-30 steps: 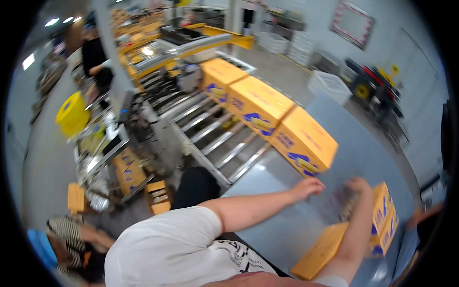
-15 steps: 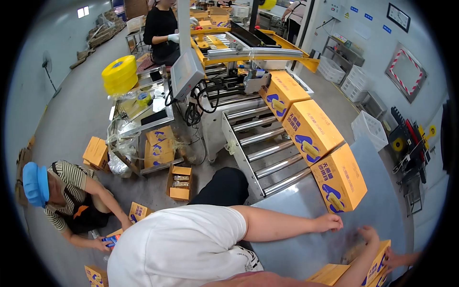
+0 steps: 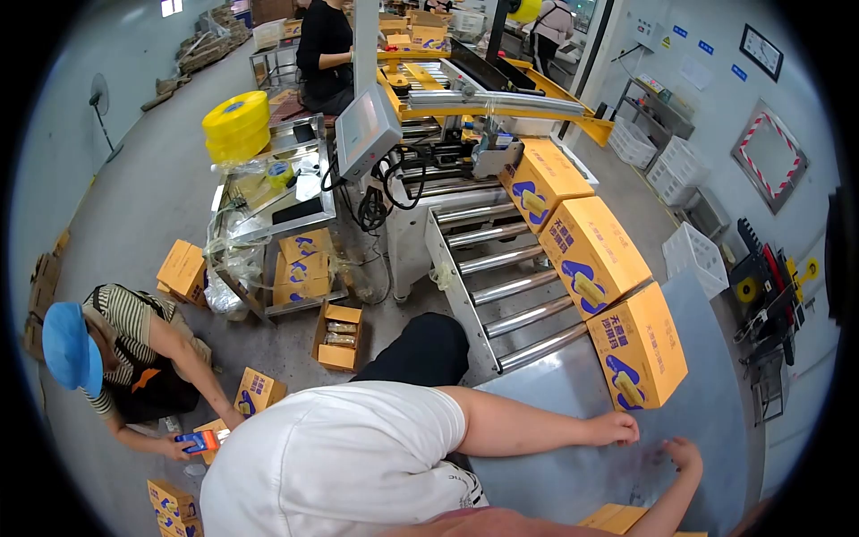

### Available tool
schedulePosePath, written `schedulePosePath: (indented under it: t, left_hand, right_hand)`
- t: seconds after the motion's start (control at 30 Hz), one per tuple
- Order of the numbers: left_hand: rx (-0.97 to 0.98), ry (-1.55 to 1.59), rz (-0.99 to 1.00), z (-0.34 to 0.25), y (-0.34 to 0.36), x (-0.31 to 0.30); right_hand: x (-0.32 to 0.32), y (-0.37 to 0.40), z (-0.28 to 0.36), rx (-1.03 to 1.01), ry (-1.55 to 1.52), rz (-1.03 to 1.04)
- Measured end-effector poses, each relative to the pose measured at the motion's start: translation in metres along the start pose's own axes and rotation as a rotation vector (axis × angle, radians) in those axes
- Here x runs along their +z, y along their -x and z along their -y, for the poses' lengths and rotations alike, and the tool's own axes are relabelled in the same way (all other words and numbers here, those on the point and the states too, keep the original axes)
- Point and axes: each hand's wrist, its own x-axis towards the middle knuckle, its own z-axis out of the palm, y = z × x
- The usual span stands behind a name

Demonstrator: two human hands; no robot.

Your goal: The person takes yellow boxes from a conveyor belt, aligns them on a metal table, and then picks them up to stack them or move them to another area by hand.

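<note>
Three boxes (image 3: 595,259) line up just beyond the curled left hand (image 3: 614,430), nearer them than the open right hand (image 3: 684,454), both seemingly empty.

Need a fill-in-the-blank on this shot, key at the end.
The crouching worker wears a ____ cap.
The large stacked rolls are ____.
The row of cartons leading off the rollers numbers ____.
Of the wearer's left hand and right hand, nearer that row is the ____.

blue; yellow; three; left

white short-slv tee w/ blk print at front, dk trousers, bare forearms
</note>
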Motion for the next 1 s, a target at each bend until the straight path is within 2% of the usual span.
schedulePosePath:
  t: [0.4,1.0]
  left_hand:
    - [-0.002,-0.014,0.017,-0.003,0.0,0.0]
    - [0.004,-0.04,0.024,-0.004,0.002,0.001]
  right_hand:
    - [-0.003,0.012,0.013,0.017,0.012,0.021]
    - [0.001,-0.006,-0.001,-0.052,0.023,0.012]
